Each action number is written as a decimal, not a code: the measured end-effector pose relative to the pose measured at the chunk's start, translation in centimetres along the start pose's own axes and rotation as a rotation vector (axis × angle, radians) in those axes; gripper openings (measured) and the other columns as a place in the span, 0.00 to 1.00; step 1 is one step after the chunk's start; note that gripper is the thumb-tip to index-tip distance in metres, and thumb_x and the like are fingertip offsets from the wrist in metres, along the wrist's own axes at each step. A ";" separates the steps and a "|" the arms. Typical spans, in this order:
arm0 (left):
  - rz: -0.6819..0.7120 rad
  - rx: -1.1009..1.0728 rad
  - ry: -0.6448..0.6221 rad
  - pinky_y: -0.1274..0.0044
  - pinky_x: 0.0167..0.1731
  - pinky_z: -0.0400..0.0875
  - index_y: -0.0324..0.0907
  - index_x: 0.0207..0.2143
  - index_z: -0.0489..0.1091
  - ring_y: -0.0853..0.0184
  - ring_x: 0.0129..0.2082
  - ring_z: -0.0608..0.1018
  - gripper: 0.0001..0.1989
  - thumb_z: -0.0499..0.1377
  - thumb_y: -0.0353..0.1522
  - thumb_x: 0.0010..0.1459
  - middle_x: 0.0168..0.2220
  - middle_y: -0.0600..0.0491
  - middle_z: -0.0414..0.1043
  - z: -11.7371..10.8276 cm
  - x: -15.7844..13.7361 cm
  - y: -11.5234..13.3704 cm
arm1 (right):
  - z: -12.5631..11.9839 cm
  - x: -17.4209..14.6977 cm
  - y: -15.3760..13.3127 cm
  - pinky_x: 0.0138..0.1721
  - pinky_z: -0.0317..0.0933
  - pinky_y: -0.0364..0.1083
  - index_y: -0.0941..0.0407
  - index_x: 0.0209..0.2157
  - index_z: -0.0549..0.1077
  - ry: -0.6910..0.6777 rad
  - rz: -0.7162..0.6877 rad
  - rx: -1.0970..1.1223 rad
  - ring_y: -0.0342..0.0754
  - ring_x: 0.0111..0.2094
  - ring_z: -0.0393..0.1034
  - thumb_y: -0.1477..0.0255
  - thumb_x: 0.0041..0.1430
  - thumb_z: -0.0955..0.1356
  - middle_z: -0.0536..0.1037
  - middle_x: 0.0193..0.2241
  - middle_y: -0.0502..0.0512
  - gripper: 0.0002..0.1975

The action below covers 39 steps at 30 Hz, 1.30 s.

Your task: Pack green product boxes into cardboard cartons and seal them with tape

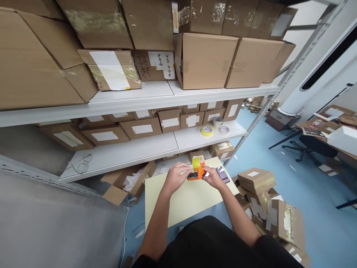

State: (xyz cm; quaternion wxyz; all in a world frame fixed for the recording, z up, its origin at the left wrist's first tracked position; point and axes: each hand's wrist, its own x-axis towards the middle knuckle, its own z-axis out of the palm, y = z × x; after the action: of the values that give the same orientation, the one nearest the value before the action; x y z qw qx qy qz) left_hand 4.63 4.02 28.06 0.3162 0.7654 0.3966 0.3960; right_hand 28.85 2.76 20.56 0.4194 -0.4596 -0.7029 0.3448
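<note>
An orange tape dispenser (200, 172) with a roll of yellow tape (196, 163) on it is up in front of me, over a pale yellow board (178, 208). My right hand (214, 178) is closed around the dispenser's right side. On the other side, my left hand (177, 176) has its thumb and fingers pinched together at the tape, by the dispenser's dark front end. How much tape is between those fingertips is too small to see. A phone (223, 175) with a lit screen lies on the board just right of my right hand.
Shelves ahead hold many cardboard boxes (209, 61). Tape rolls (206, 130) and glasses (83, 163) sit on the middle shelf (145, 147). An open carton (119, 184) stands at left. Stacked boxes (256, 180) rise at right, near a desk and an office chair (305, 149).
</note>
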 end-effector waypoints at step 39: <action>-0.266 0.416 0.587 0.68 0.45 0.82 0.54 0.72 0.56 0.58 0.53 0.81 0.30 0.55 0.41 0.69 0.71 0.45 0.59 4.7 0.0 1.2 | -4.7 17.1 12.6 0.60 0.63 0.59 0.58 0.58 0.72 0.088 -0.122 -0.291 0.61 0.59 0.70 0.73 0.63 0.66 0.76 0.57 0.66 0.22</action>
State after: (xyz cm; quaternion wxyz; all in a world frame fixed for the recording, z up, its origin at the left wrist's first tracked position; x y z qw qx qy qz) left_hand 9.08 2.70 26.73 0.0757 0.6091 0.6379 0.4651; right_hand 33.76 23.49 16.21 0.3989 -0.4867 -0.7529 0.1927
